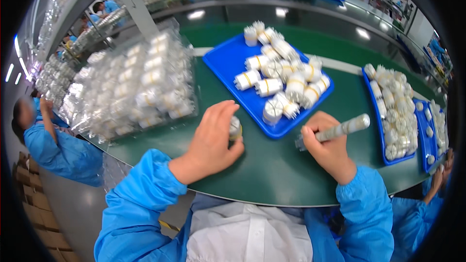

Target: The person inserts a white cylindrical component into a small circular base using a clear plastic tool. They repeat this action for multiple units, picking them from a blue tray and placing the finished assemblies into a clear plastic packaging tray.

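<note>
My left hand (pixel 211 140) is on the green table, its thumb and fingers curled round a small whitish cylindrical piece (pixel 235 129) with a yellow band; the hand covers part of it. In my right hand (pixel 331 149) a slim, pen-like translucent stick (pixel 353 125) with whitish contents is gripped between thumb and fingers. Its clear lower end points down and left, above the table. Beyond both hands lies a blue tray (pixel 223 58) holding several white cylindrical bundles (pixel 295 87) with yellow bands and spiky ends, some upright and some on their sides.
Clear plastic packs of similar white pieces (pixel 141 82) are stacked at the left. On the right, a blue tray (pixel 388 159) is heaped with more, beside another blue tray (pixel 426 145). Co-workers in blue sleeves (pixel 63 150) sit at both sides. A post (pixel 131 2) rises behind the packs.
</note>
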